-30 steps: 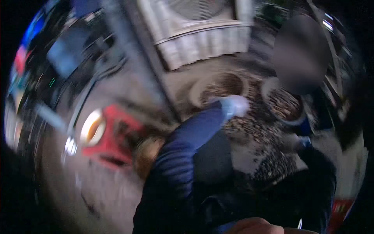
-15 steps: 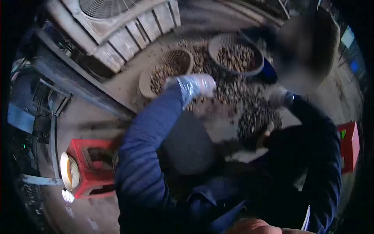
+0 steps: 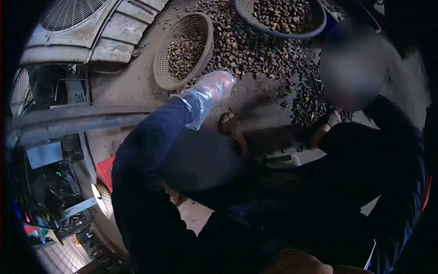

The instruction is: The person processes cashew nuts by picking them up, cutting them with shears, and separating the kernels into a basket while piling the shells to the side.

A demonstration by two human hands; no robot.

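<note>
left hand [image 3: 219, 86] in clear plastic glove [image 3: 196, 102], just beside lower right rim of tan basket [image 3: 162, 75]; bunched up, couldn't tell if gripping anything. right hand hidden, grip couldn't be told. nut-like pieces [image 3: 255, 54] lay on grimy floor [image 3: 121, 84] between tan basket and grey basket [image 3: 283, 34], also inside both. green display [image 3: 58, 173] too small to read.

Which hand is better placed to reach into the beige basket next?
Likely left: the left hand, in a clear plastic glove, is beside the beige basket. The right hand is hidden, its sleeve to the right of the basket.
</note>
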